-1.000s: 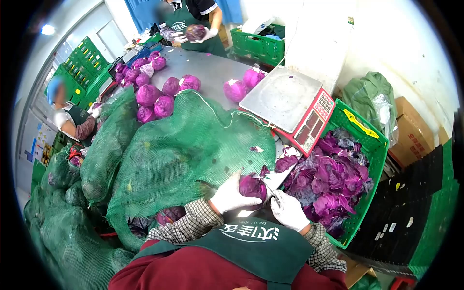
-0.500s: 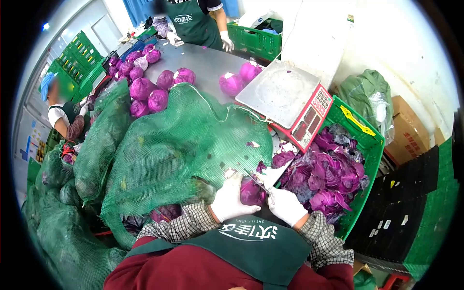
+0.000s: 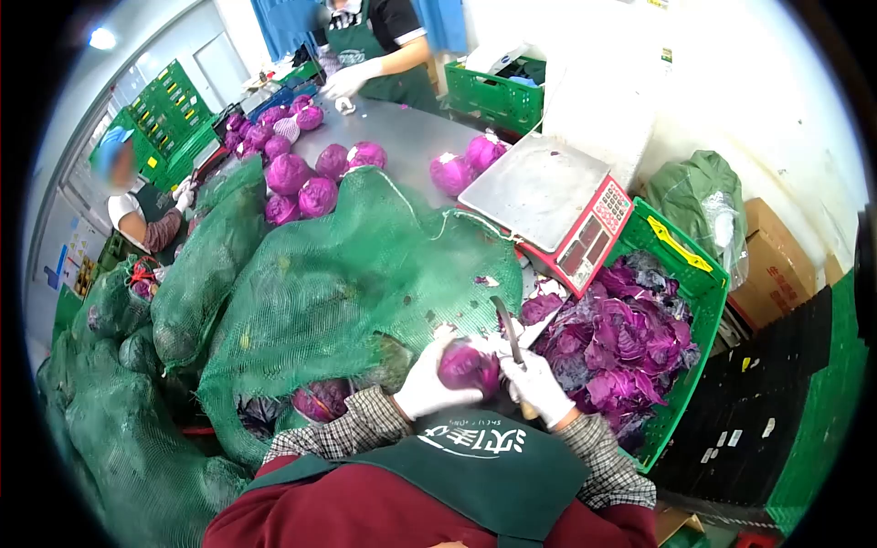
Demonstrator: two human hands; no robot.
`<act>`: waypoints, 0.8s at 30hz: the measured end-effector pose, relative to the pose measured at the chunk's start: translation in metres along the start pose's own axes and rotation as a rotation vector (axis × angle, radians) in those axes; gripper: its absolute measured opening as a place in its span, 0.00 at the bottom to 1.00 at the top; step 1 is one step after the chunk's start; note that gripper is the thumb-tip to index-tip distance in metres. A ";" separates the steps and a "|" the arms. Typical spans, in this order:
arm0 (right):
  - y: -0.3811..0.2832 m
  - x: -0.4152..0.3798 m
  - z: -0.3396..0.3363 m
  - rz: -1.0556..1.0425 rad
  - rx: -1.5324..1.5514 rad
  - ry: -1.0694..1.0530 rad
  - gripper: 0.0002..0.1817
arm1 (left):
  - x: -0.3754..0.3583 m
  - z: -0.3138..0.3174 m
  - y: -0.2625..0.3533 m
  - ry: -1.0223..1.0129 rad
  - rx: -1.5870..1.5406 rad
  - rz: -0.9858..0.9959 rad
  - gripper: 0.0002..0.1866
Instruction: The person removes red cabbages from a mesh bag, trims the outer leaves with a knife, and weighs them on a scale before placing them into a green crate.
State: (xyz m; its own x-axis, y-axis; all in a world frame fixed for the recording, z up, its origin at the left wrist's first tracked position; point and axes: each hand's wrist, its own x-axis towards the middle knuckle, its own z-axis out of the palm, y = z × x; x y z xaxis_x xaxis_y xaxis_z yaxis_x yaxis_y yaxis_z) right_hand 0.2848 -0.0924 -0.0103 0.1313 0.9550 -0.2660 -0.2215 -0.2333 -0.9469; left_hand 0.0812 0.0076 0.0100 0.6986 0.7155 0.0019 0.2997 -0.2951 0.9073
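Observation:
My left hand, in a white glove, is wrapped round the left side of a purple cabbage just in front of my apron. My right hand, also gloved, grips a knife whose curved dark blade points up and away from me. The blade stands at the right of the cabbage, apart from it. Beyond my hands lies a green mesh sack with cabbages inside. Trimmed purple leaves fill a green crate on my right.
A red-framed scale stands ahead to the right. Loose cabbages lie on the metal table. One co-worker stands across it, another at far left. More full sacks are on my left.
The knife has swung upright and away from the cabbage, and my right hand has turned with it. The far co-worker's gloved hands have shifted over the table. The whole view has moved slightly.

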 end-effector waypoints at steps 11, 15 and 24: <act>0.010 -0.047 -0.006 -0.232 -0.089 0.117 0.21 | 0.189 -0.036 0.073 -0.024 -0.337 0.135 0.39; 0.093 -0.058 -0.030 0.101 0.348 0.013 0.26 | 0.283 -0.020 0.088 0.247 0.470 0.284 0.51; 0.029 -0.078 -0.008 -0.017 0.123 0.127 0.24 | 0.314 -0.038 0.108 -0.034 0.851 0.329 0.54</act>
State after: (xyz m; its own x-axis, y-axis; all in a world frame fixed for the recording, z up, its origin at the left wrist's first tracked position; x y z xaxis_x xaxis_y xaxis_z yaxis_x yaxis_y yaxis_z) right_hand 0.2758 -0.1756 -0.0185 0.2552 0.9261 -0.2780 -0.3334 -0.1857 -0.9243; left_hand 0.3080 0.2246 0.1246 0.8483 0.4977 0.1806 0.4507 -0.8578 0.2470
